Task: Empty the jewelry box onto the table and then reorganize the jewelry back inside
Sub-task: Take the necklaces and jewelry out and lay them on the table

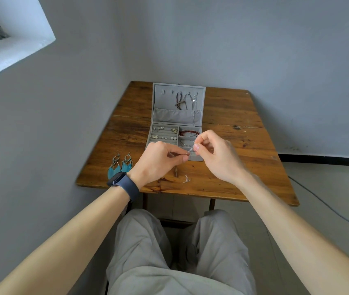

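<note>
Jewelry box [173, 117], grey, compartmented, open

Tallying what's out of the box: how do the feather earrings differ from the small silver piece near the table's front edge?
The feather earrings are turquoise; the silver piece is pale metal. The earrings are a large pair, the silver piece single and far smaller. The earrings lie left of the jewelry box; the silver piece lies in front of it. Both rest on the table, outside the box.

a grey jewelry box [200, 96], teal feather earrings [120, 166], a red braided bracelet [188, 133] and a streaked brown table [243, 162] are seen.
</note>
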The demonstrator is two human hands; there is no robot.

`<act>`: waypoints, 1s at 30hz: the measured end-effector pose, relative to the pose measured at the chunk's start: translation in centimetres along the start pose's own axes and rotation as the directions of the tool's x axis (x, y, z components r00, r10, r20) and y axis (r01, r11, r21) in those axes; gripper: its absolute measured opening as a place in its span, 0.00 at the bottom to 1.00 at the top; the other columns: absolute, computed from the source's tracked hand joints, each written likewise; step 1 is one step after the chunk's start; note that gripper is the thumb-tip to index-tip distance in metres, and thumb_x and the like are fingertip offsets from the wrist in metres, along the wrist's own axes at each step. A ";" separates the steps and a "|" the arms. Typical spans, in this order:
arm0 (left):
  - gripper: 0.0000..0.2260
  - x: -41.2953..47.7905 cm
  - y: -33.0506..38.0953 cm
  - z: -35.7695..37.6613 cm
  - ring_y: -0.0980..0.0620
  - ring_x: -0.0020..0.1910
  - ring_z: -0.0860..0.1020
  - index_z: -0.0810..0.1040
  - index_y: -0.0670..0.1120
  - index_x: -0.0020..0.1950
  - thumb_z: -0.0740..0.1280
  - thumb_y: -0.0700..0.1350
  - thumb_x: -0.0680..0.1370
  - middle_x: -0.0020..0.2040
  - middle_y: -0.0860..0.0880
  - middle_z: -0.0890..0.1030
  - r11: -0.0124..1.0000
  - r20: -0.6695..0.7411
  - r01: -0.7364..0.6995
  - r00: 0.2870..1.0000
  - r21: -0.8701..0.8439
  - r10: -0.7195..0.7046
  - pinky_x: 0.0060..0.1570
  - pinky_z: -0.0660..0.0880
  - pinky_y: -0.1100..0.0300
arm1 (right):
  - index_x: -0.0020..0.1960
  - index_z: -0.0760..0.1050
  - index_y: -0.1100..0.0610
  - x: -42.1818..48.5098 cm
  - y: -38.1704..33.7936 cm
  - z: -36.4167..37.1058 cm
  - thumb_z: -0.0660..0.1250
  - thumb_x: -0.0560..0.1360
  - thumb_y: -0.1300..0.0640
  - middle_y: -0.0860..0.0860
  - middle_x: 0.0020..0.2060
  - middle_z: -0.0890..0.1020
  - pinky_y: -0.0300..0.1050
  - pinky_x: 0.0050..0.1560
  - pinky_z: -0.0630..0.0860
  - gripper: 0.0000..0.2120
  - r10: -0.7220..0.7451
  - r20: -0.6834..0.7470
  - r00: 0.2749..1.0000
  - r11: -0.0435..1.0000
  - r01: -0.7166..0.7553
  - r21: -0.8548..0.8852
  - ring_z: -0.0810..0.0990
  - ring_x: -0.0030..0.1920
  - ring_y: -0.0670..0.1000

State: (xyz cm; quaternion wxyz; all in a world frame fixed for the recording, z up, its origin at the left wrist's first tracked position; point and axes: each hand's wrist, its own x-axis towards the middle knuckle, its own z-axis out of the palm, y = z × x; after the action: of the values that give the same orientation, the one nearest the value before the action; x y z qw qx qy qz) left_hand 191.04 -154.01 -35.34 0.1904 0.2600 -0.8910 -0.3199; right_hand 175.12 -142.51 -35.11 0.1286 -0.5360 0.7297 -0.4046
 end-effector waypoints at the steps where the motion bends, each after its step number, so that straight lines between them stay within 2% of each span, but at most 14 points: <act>1: 0.09 0.1 0.1 -0.2 0.67 0.42 0.79 0.86 0.51 0.56 0.72 0.50 0.78 0.46 0.61 0.82 0.999 -0.003 0.005 1.000 -0.035 -0.006 0.47 0.74 0.75 | 0.53 0.74 0.52 0.0 0.0 0.1 0.64 0.81 0.54 0.45 0.47 0.81 0.31 0.43 0.73 0.02 -0.003 -0.020 1.000 1.000 0.003 0.009 0.79 0.48 0.43; 4: 0.05 0.3 0.7 -0.8 0.60 0.42 0.83 0.86 0.50 0.49 0.71 0.49 0.79 0.40 0.55 0.85 0.967 0.035 0.079 0.997 -0.242 -0.072 0.46 0.76 0.70 | 0.53 0.76 0.52 0.0 0.5 0.7 0.66 0.80 0.55 0.45 0.46 0.82 0.37 0.47 0.77 0.03 0.034 -0.054 0.998 0.995 -0.028 0.093 0.80 0.48 0.43; 7: 0.07 0.6 1.6 -1.5 0.51 0.47 0.84 0.84 0.45 0.49 0.68 0.46 0.80 0.45 0.48 0.86 0.869 0.128 0.217 0.976 -0.445 -0.178 0.50 0.77 0.59 | 0.58 0.77 0.49 -0.2 1.0 1.5 0.67 0.80 0.54 0.43 0.51 0.83 0.48 0.57 0.79 0.07 0.085 -0.006 0.996 0.973 -0.082 0.217 0.81 0.53 0.43; 9: 0.07 0.8 1.9 -1.8 0.50 0.47 0.83 0.83 0.45 0.48 0.67 0.46 0.80 0.44 0.46 0.86 0.844 0.161 0.247 0.968 -0.475 -0.193 0.54 0.78 0.53 | 0.62 0.77 0.48 -0.4 0.8 2.0 0.66 0.80 0.54 0.42 0.55 0.82 0.49 0.63 0.76 0.12 0.103 0.094 0.990 0.935 -0.129 0.331 0.79 0.58 0.41; 12: 0.09 1.0 2.0 -2.3 0.50 0.43 0.81 0.83 0.47 0.44 0.66 0.46 0.81 0.39 0.46 0.82 0.814 0.188 0.271 0.961 -0.513 -0.202 0.53 0.78 0.51 | 0.61 0.78 0.42 -0.7 0.2 2.6 0.65 0.79 0.51 0.39 0.57 0.82 0.46 0.65 0.72 0.11 0.133 0.282 0.950 0.836 -0.260 0.483 0.77 0.60 0.37; 14: 0.10 1.1 2.0 -2.6 0.50 0.41 0.80 0.83 0.46 0.43 0.66 0.45 0.80 0.38 0.47 0.80 0.784 0.199 0.294 0.955 -0.547 -0.219 0.49 0.77 0.52 | 0.58 0.79 0.42 -0.9 0.2 3.2 0.64 0.81 0.50 0.37 0.56 0.82 0.46 0.65 0.72 0.09 0.142 0.330 0.933 0.834 -0.293 0.468 0.77 0.59 0.36; 16: 0.10 1.0 1.9 -2.9 0.49 0.40 0.79 0.82 0.45 0.41 0.66 0.45 0.80 0.39 0.49 0.80 0.749 0.208 0.314 0.949 -0.584 -0.236 0.47 0.75 0.54 | 0.57 0.81 0.47 -1.2 0.3 3.9 0.64 0.81 0.51 0.39 0.54 0.84 0.45 0.65 0.73 0.09 0.156 0.328 0.932 0.850 -0.296 0.436 0.79 0.58 0.38; 18: 0.08 1.0 1.7 -3.2 0.49 0.40 0.78 0.82 0.43 0.45 0.65 0.45 0.79 0.38 0.49 0.79 0.713 0.206 0.328 0.945 -0.619 -0.255 0.47 0.74 0.55 | 0.55 0.83 0.52 -1.5 0.5 4.6 0.64 0.81 0.53 0.42 0.52 0.85 0.43 0.63 0.73 0.09 0.166 0.319 0.933 0.851 -0.299 0.432 0.80 0.56 0.39; 22: 0.08 1.1 1.1 -3.5 0.53 0.35 0.74 0.82 0.46 0.49 0.64 0.46 0.80 0.34 0.51 0.72 0.585 0.204 0.357 0.928 -0.728 -0.312 0.44 0.72 0.57 | 0.52 0.82 0.54 -2.7 1.3 6.1 0.62 0.82 0.53 0.44 0.50 0.85 0.45 0.62 0.74 0.10 0.205 0.342 0.917 0.837 -0.346 0.425 0.81 0.54 0.40; 24: 0.08 1.0 0.9 -3.6 0.54 0.32 0.70 0.83 0.46 0.51 0.64 0.46 0.80 0.33 0.52 0.69 0.525 0.219 0.374 0.916 -0.765 -0.335 0.42 0.70 0.58 | 0.51 0.81 0.55 -3.3 1.8 6.7 0.62 0.82 0.52 0.46 0.49 0.85 0.49 0.61 0.76 0.10 0.265 0.300 0.917 0.795 -0.384 0.470 0.82 0.54 0.44; 26: 0.09 0.9 0.7 -3.5 0.54 0.31 0.68 0.84 0.47 0.52 0.65 0.46 0.80 0.32 0.52 0.67 0.498 0.232 0.388 0.909 -0.776 -0.347 0.41 0.68 0.59 | 0.47 0.79 0.55 -3.8 2.2 7.0 0.64 0.81 0.52 0.47 0.43 0.85 0.51 0.57 0.78 0.09 0.359 0.225 0.906 0.710 -0.421 0.565 0.83 0.51 0.48; 28: 0.11 0.7 0.5 -3.3 0.55 0.30 0.66 0.84 0.47 0.57 0.64 0.45 0.81 0.31 0.52 0.64 0.484 0.259 0.409 0.901 -0.774 -0.348 0.40 0.67 0.60 | 0.46 0.79 0.54 -4.1 2.6 7.0 0.66 0.80 0.53 0.48 0.38 0.82 0.50 0.52 0.78 0.07 0.433 0.170 0.885 0.631 -0.432 0.644 0.82 0.48 0.51; 30: 0.13 0.6 0.3 -2.9 0.55 0.30 0.65 0.84 0.47 0.60 0.62 0.43 0.81 0.31 0.52 0.62 0.462 0.297 0.440 0.888 -0.770 -0.352 0.40 0.66 0.60 | 0.48 0.82 0.54 -4.5 2.9 7.0 0.68 0.78 0.54 0.49 0.38 0.82 0.46 0.48 0.78 0.05 0.480 0.152 0.864 0.594 -0.447 0.669 0.81 0.47 0.52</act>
State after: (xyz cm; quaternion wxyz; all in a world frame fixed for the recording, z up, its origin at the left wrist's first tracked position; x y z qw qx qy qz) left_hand 191.90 -155.52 -32.99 0.1663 0.3251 -0.5611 -0.7428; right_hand 179.28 -141.46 -42.83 0.4012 -0.2325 0.6441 -0.6084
